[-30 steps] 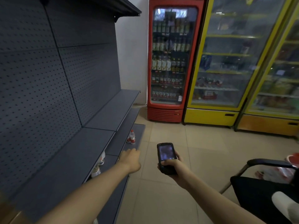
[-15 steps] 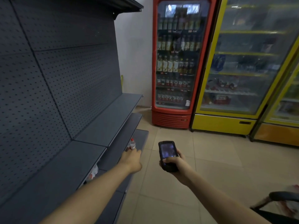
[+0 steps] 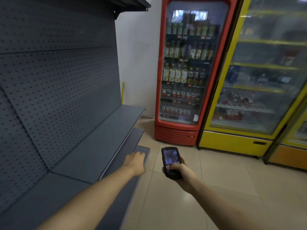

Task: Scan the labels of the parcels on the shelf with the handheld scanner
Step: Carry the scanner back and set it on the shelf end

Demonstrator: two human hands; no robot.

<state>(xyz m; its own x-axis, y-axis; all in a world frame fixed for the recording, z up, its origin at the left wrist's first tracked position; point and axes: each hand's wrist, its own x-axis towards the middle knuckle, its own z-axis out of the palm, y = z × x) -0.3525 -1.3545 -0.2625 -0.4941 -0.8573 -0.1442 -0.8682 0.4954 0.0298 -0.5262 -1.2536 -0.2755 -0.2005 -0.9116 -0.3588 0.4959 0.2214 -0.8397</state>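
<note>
Price tags in the red fridge at 12 o'clock are blurred; "5.00" is just legible. The right hand grips the handheld scanner, thumb on its face. The left hand, at 9 o'clock from the scanner, is extended over the shelf edge, holding nothing; its finger spread cannot be determined.

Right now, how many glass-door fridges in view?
3: red fridge by the wall, yellow fridge to its right, a third cut off at the right edge. More may lie beyond.
</note>
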